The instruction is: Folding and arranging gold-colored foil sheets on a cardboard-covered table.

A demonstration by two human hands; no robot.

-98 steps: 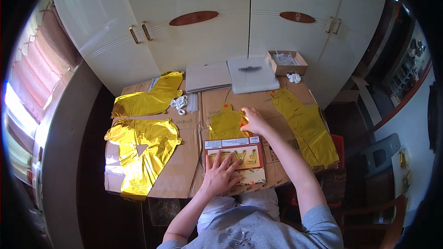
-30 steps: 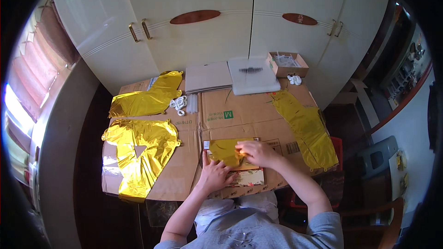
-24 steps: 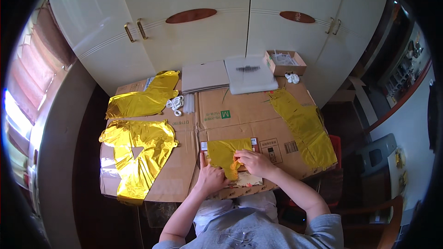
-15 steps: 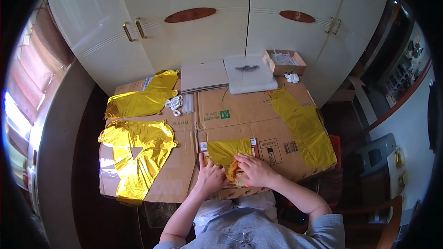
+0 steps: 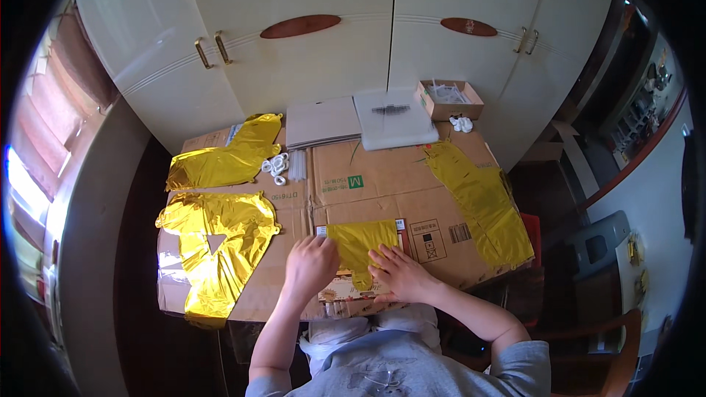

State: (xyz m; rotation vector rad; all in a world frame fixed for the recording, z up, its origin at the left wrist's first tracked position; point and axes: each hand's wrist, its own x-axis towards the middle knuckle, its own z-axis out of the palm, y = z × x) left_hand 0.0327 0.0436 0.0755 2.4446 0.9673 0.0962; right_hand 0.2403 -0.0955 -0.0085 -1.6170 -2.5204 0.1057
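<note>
At the desk's (image 5: 368, 176) near edge, both hands press a folded gold foil piece (image 5: 360, 239) flat on a printed card (image 5: 346, 290). The left hand (image 5: 310, 265) lies with fingers spread on its left side, the right hand (image 5: 397, 273) on its lower right. The folding looks nearly done, though the small view hides the creases. Three seconds ago the right hand was lifting this foil farther up the desk.

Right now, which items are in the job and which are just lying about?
In hand:
left hand and right hand pressing the folded gold foil piece onto the printed card.

Lying about:
gold foil letter balloon, gold foil shape, long gold foil strip, white rings, grey flat packs, small cardboard box.
</note>
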